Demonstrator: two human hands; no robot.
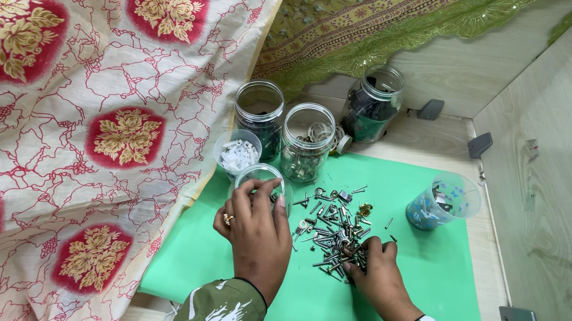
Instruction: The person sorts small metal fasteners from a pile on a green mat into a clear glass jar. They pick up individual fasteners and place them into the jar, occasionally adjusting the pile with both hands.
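Observation:
My left hand (256, 229) wears a ring and rests over a small clear cup (260, 175), fingertips on its rim. My right hand (376, 269) lies on a pile of mixed metal screws and small hardware (335, 226) spread over a green mat (425, 274); its fingers are curled into the pile's near edge, and I cannot tell whether they pinch a piece.
Behind the pile stand three clear jars (307, 141) of hardware, a small cup of white parts (238, 153), and a tilted cup with blue bits (443, 199) at right. A cream and red floral cloth (71, 117) hangs at left. Wooden walls with grey brackets (518, 320) close the right side.

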